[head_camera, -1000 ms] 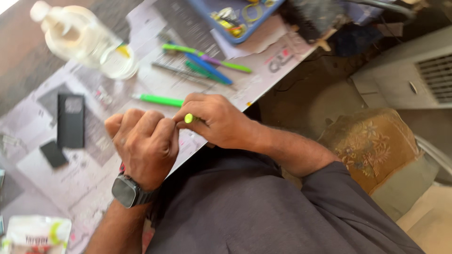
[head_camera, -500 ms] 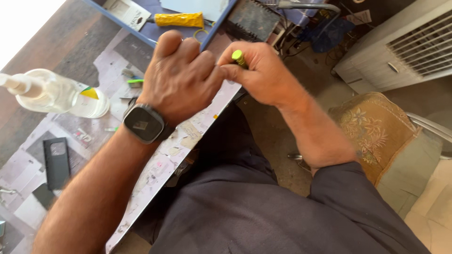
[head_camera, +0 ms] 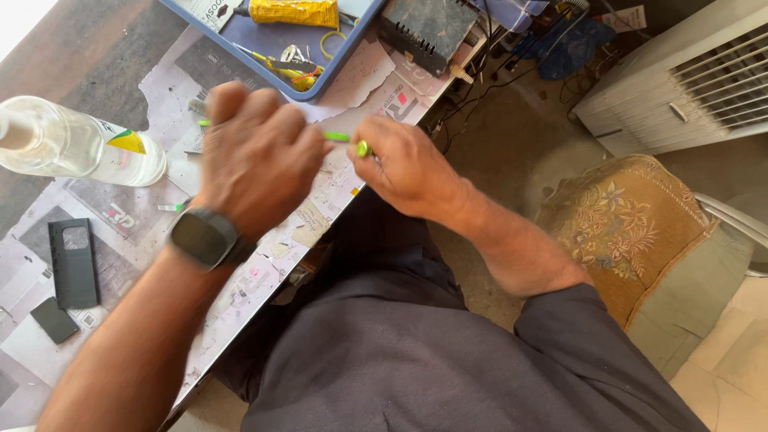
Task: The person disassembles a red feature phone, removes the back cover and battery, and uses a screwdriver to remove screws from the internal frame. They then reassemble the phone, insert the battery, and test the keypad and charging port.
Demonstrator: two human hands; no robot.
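The worktop (head_camera: 48, 48) is dark wood, mostly covered by torn printed paper sheets (head_camera: 128, 216); a clear plastic bottle (head_camera: 76, 144) lies on its side at the left; a dark phone back cover (head_camera: 74, 262) and a small dark flat piece (head_camera: 54, 320) lie nearer; a blue tray (head_camera: 264, 44) of tools sits at the far edge; right of it, a grey electronic box (head_camera: 428, 32).

Ahead of our hands the bench (head_camera: 264, 264) is crowded: a blue tray (head_camera: 264, 48) full of tools lies just beyond the left hand (head_camera: 256, 156), and a dark box (head_camera: 428, 32) with a tangle of wires (head_camera: 512, 56) stands beyond the right hand (head_camera: 408, 168). To our left a clear bottle (head_camera: 80, 144) lies on its side, with a dark phone case (head_camera: 74, 262) nearer us. We see open paper between bottle and left hand, and open floor off the bench edge to our right.
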